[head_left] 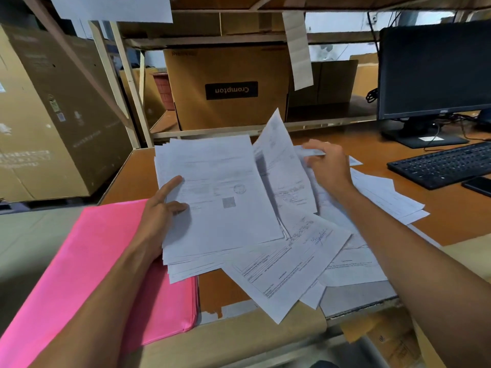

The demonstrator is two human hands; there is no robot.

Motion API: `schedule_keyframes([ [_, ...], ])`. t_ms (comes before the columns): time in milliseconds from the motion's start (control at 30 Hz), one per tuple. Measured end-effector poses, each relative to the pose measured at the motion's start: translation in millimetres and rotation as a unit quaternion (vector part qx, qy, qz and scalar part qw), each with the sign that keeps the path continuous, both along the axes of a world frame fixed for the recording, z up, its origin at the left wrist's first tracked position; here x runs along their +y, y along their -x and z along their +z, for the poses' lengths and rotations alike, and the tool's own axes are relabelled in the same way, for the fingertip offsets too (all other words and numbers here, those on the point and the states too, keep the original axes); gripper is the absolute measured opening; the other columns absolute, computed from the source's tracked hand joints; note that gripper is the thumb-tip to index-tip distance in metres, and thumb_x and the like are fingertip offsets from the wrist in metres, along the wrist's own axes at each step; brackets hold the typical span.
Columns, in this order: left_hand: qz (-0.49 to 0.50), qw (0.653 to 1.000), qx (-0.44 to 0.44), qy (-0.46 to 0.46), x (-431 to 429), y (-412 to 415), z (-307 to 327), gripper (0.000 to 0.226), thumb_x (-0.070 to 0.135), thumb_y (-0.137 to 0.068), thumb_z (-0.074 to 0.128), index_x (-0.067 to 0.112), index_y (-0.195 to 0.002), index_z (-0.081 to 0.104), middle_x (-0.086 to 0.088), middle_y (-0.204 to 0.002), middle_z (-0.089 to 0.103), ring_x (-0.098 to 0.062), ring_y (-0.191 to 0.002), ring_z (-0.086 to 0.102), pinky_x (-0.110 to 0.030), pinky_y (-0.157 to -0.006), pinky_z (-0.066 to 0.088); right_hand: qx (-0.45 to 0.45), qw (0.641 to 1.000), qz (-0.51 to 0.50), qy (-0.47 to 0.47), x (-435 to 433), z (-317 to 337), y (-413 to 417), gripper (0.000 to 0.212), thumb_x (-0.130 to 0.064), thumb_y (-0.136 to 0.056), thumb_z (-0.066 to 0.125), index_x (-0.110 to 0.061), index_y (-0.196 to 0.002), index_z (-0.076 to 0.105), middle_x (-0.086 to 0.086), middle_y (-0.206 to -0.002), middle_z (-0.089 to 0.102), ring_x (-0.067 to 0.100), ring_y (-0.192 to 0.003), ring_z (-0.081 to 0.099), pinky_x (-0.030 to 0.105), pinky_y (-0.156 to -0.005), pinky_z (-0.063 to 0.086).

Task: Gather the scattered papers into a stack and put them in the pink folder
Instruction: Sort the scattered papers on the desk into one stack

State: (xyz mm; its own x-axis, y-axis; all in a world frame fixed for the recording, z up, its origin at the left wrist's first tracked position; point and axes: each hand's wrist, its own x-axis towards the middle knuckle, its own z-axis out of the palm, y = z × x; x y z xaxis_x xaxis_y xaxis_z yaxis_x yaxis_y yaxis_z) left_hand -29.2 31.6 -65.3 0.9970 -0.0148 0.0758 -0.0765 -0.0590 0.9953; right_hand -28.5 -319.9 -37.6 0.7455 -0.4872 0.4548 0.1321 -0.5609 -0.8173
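My left hand [162, 208] grips the left edge of a stack of several white papers [218, 197], thumb on top, held just above the desk. My right hand [328, 166] pinches a sheet [281, 160] that stands tilted up to the right of the stack. More loose papers [287, 269] lie scattered on the desk under and beside both hands, some [385, 195] reaching toward the keyboard. The pink folder [87, 261] lies closed at the lower left, partly under my left forearm and the stack's lower corner.
The brown desk [451, 224] carries a black keyboard [441, 163], a dark phone [478, 185] and a monitor [435, 70] at the right. Cardboard boxes [228, 86] fill the shelf behind and the left side [47, 115]. A paper strip [297, 49] hangs from the upper shelf.
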Motion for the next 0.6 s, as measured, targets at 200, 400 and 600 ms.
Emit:
schedule_keyframes([
  [200,-0.007,1.0,0.005,-0.017,0.5,-0.2,-2.1,0.063,-0.003,-0.096,0.055,0.041,-0.141,0.061,0.001,-0.152,0.053,-0.025,-0.126,0.06,-0.042,-0.104,0.053,0.204,0.978,0.041,0.024,16.8,-16.6,0.6,0.042,-0.038,-0.096,0.066,-0.02,-0.133,0.057,-0.004,-0.127,0.063,0.022,-0.113,0.061,0.031,-0.081,0.044],
  [400,-0.015,1.0,-0.004,-0.019,-3.1,2.3,0.5,0.063,-0.004,-0.098,0.052,0.037,-0.145,0.058,0.009,-0.146,0.051,-0.008,-0.112,0.061,-0.023,-0.079,0.051,0.142,0.984,0.092,0.06,14.4,-20.3,-3.9,0.072,0.004,-0.094,0.062,-0.042,-0.145,0.044,-0.003,-0.14,0.054,0.017,-0.087,0.063,0.02,-0.051,0.047],
  [600,-0.014,0.999,-0.022,-0.029,-2.0,-0.6,-2.1,0.062,-0.005,-0.097,0.052,0.035,-0.144,0.059,0.009,-0.151,0.049,-0.02,-0.129,0.056,-0.025,-0.092,0.05,-0.033,0.998,0.035,0.043,2.3,-5.2,5.5,0.046,-0.006,-0.099,0.061,-0.02,-0.143,0.058,-0.001,-0.143,0.058,0.014,-0.109,0.06,0.009,-0.085,0.05],
])
